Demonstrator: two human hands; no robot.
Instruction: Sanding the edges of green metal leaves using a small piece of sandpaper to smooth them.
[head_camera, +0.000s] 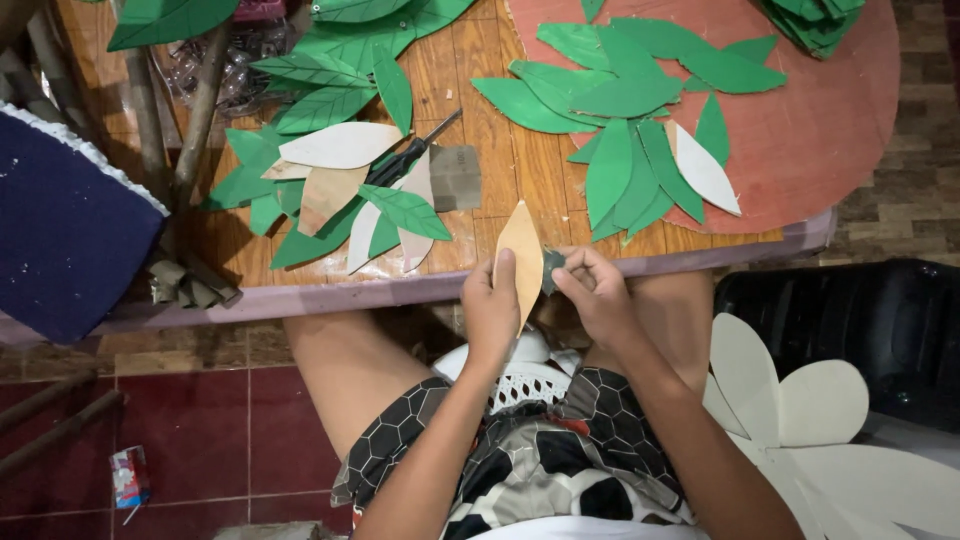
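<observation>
The left hand (490, 310) has its grip closed around a plain tan leaf-shaped cutout (520, 258), holding it upright by its lower half, tip pointing away over the edge of the wooden tabletop (480, 150), so that one long edge faces the other hand. The right hand (598, 295) pinches a small dark grey scrap (552, 268) (it looks like sandpaper, though it is too small to be sure) between thumb and fingertips, pressed against that edge of the leaf; the steady hold on one side seems meant to brace the thin piece against rubbing from the other. Both hands work just above the person's lap, at the near rim of the tabletop. On the tabletop lie a pile of green painted leaves (630, 130) on a reddish oval board (830, 120), and to the left a second cluster of green and unpainted leaves (340, 170), with a black utility knife (410, 155) and a grey square sheet (456, 178) beside them, all within easy reach. Pale petal-shaped cutouts (800, 410) rest by the person's right side.
</observation>
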